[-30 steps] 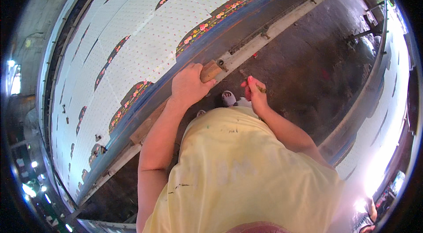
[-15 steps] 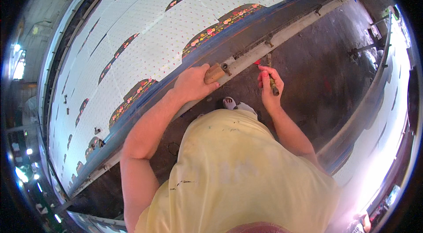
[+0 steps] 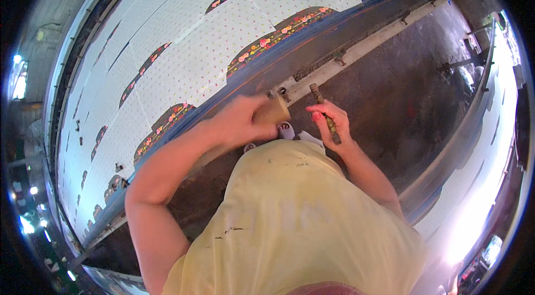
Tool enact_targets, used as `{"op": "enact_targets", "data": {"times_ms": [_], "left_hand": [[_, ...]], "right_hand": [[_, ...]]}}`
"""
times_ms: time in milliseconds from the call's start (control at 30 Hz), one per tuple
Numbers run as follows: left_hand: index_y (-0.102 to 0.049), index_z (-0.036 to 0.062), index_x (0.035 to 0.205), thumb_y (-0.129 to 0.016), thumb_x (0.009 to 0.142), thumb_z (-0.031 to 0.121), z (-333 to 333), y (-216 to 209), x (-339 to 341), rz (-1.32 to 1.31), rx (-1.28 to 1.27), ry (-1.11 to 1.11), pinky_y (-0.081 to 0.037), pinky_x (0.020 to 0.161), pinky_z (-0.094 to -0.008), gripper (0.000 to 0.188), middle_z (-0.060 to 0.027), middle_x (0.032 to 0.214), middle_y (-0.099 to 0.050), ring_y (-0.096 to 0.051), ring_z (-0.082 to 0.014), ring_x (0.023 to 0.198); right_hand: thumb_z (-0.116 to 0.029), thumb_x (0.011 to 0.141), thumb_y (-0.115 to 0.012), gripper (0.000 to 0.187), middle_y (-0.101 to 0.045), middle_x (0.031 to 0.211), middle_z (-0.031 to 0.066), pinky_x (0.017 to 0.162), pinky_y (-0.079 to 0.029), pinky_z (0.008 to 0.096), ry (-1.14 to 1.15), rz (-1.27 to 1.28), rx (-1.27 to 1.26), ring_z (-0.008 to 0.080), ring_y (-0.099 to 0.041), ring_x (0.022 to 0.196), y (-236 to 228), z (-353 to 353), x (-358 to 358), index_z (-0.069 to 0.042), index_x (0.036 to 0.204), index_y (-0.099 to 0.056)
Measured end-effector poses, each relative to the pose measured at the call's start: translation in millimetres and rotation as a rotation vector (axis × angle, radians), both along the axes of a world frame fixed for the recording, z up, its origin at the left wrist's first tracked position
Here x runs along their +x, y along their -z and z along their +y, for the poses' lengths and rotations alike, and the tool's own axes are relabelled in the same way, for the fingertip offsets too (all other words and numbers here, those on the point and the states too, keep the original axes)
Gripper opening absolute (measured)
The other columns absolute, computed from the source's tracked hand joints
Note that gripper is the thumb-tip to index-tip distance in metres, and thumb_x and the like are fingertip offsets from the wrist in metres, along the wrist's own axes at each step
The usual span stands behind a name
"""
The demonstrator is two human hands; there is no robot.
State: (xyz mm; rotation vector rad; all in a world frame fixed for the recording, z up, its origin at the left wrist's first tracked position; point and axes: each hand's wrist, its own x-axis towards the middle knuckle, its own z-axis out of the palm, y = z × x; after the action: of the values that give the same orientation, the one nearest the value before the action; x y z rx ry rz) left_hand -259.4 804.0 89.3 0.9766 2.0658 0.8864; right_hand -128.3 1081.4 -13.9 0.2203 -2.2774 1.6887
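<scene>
My left hand (image 3: 237, 119), smeared by motion, is closed around a light brown block (image 3: 273, 112) that looks wooden. It is just on my side of the metal rail along the table's edge, near a bolt (image 3: 283, 92). In my right hand (image 3: 334, 122) is a short, stained rod-like tool (image 3: 316, 94), gripped between fingers and thumb. Its upper end points toward the rail (image 3: 356, 65) and its lower end sticks out below my palm. The fingertips of that hand look red.
Beyond the rail stretches a long table with white dotted fabric (image 3: 184, 44) and dark floral patches (image 3: 278, 35). Bolt-like stops (image 3: 340, 61) sit along the rail. A second long table (image 3: 473, 183) curves along the right. My shoes (image 3: 286, 130) stand on the dark floor (image 3: 390, 122).
My left hand has drawn the block back from the rail toward my body. My right hand has shifted slightly left and nearer, and the rod now shows more fully.
</scene>
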Motion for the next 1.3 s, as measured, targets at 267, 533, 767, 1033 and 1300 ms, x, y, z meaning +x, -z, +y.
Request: {"op": "enact_targets", "data": {"times_ms": [267,533,767,1033,1300], "left_hand": [[-0.064,0.0016,0.118,-0.096,0.085,0.024,-112.3,-105.3,-17.2,0.702,0.331,-0.545,-0.056,0.082,-0.0393,0.051,-0.0095,0.097,-0.069,-0.068,-0.0199,0.092],[-0.059,0.0041,0.131,-0.082,0.098,0.029,-180.0,-171.5,23.8,0.898,0.872,-0.559,-0.049,0.071,-0.0323,0.047,-0.0084,0.095,-0.058,-0.057,-0.0184,0.084],[-0.062,0.0059,0.131,-0.066,0.109,0.035,-194.4,-148.8,26.8,0.557,1.312,-0.835,-0.054,0.069,-0.0351,0.037,-0.0079,0.093,-0.063,-0.062,-0.0186,0.079],[-0.062,0.0075,0.115,-0.061,0.114,0.049,-142.3,-112.2,14.0,0.188,1.515,-1.14,-0.055,0.057,-0.0377,0.041,-0.0065,0.08,-0.065,-0.064,-0.0199,0.063],[-0.071,0.0012,0.128,-0.069,0.11,0.044,-263.5,-24.3,24.8,0.888,0.652,-0.893,-0.059,0.094,-0.0466,0.046,-0.0156,0.103,-0.077,-0.076,-0.0317,0.102]], "right_hand": [[0.001,0.105,-0.071,0.016,-0.077,0.099,0.0134,0.084,-0.057,0.0361,-0.444,-0.079,-0.007,0.0248,-0.075,0.091,-23.7,-37.0,-24.6,-0.001,0.118,-0.078],[0.001,0.105,-0.07,0.017,-0.077,0.099,0.011,0.081,-0.056,0.0343,-0.312,-0.19,-0.069,0.0192,-0.071,0.087,3.2,-48.8,-32.2,-0.002,0.119,-0.079],[-0.012,0.098,-0.079,0.04,-0.074,0.108,0.0084,0.083,-0.054,0.0322,-0.309,0.059,-0.046,0.0184,-0.067,0.091,-36.2,-88.1,-42.9,-0.003,0.137,-0.076],[-0.076,0.083,-0.088,0.104,-0.072,0.116,0.0083,0.086,-0.055,0.0329,-0.756,-0.147,-0.234,0.0179,-0.069,0.102,-59.3,-129.9,-70.6,0.005,0.145,-0.069],[-0.02,0.074,-0.099,0.063,-0.066,0.109,-0.0012,0.089,-0.051,0.0307,-0.579,-0.361,-0.156,0.0128,-0.062,0.098,-37.1,-169.9,-28.7,-0.004,0.129,-0.072]]}}
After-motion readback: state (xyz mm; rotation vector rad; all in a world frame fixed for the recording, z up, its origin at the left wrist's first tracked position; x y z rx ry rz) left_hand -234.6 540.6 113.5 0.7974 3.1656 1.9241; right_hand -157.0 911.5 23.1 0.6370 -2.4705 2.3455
